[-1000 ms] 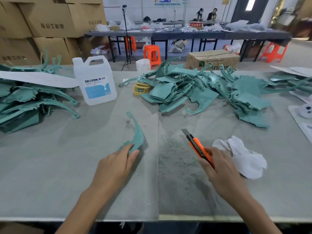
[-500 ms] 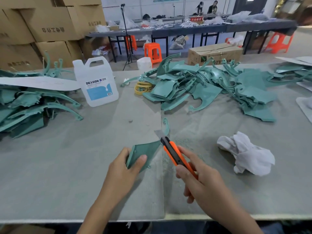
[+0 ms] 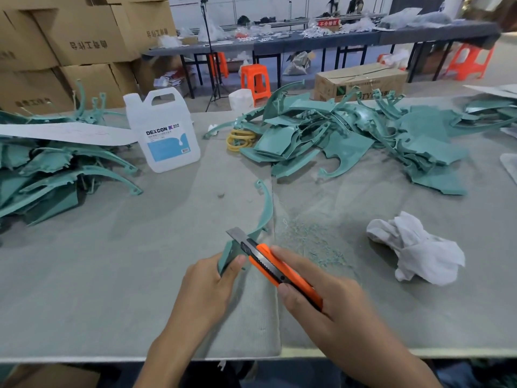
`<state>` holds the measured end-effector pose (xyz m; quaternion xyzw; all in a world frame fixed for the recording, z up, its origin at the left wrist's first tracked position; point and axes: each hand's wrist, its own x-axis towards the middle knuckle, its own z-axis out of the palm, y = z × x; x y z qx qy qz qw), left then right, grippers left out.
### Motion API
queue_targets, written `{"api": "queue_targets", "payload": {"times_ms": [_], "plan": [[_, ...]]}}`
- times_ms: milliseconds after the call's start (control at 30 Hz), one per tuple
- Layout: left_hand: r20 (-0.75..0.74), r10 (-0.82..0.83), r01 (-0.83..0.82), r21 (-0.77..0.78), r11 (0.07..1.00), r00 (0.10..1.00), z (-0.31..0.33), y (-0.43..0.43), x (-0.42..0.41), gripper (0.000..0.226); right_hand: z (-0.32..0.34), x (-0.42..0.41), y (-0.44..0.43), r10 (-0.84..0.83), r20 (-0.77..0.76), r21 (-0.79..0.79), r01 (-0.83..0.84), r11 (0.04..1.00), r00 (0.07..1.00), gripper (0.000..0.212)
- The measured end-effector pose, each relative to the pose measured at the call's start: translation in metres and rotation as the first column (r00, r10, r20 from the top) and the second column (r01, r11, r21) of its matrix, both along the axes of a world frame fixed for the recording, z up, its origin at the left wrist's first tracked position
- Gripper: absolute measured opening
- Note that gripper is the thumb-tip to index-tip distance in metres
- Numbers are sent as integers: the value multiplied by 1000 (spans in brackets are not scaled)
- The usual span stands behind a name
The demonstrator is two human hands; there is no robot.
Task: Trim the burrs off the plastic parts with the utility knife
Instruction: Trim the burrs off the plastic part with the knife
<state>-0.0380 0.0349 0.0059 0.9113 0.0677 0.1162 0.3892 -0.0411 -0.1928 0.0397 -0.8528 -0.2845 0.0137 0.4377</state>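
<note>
One grey felt-covered table (image 3: pixel 84 275) spans the view under both hands. Beyond the right hand (image 3: pixel 330 306), well apart from it, lies the larger heap of teal plastic parts (image 3: pixel 363 141); a second heap (image 3: pixel 56 175) lies far to the left of the left hand (image 3: pixel 207 287). A white jug (image 3: pixel 165 135) marked DEXCON stands upright beyond the left hand, between the two heaps. A crumpled white rag (image 3: pixel 416 250) lies to the right of the right hand, near it. The left hand grips the wide end of one curved teal part (image 3: pixel 268 212), thumb pressed on its face; the narrow arm of the part arcs away from the hands, over the table. The right hand is closed round the orange utility knife (image 3: pixel 277 264), forefinger laid along the handle. The extended blade (image 3: pixel 236 233) crosses the part just beyond the left thumb, touching it. Fine teal shavings (image 3: pixel 316 239) lie scattered just beyond the right hand.
</note>
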Motion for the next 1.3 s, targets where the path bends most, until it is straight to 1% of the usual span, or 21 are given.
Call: {"api": "queue_targets", "payload": {"times_ms": [200,300,400,467,567,633,667,700,733,833,900,967,1133,1200,1300], "plan": [[-10,10,-10,-19,1000,1000,-9,0,-4,40,-8,7,1,23,23,-17,-23,1000,999,48],[-12,37,-37,-40,999,999,-12,2,-3,43,-10,19,1,49,41,-77,-46,996,998,50],[-19,72,-74,-122,990,997,-14,7,-1,51,-10,38,4,74,60,-110,-67,992,995,50],[-17,93,-94,-178,980,996,-17,11,-1,54,-14,54,5,55,79,-129,-45,991,995,51],[-17,112,-113,-197,974,994,-20,13,-2,51,-23,84,0,15,64,-166,-5,986,998,50],[-27,109,-112,-208,972,994,-22,15,0,57,-28,107,-1,20,39,-190,-12,982,999,49],[-28,101,-105,-228,968,994,-22,17,0,63,-31,119,0,30,14,-185,-27,982,999,48],[-29,93,-98,-272,957,995,-22,20,1,63,-34,131,2,43,-15,-178,-45,983,999,47],[-32,85,-90,-327,941,996,-22,23,2,59,-37,144,4,54,-42,-175,-60,983,998,46],[-57,76,-94,-481,871,995,-21,32,5,28,-49,182,17,72,-111,-218,-95,971,991,44],[-101,88,-131,-601,788,991,-23,38,6,21,-55,202,28,90,-132,-252,-122,960,987,43],[-134,98,-164,-690,705,986,-28,42,7,22,-59,220,39,90,-119,-284,-121,951,989,45],[-164,137,-212,-818,534,977,-40,48,7,30,-65,267,67,85,-67,-457,-106,883,994,45],[-168,132,-212,-839,502,977,-43,48,6,28,-66,278,79,98,-5,-504,-87,859,995,42],[-176,131,-218,-842,493,976,-43,48,5,32,-67,286,90,81,64,-565,-31,824,995,41]]}}
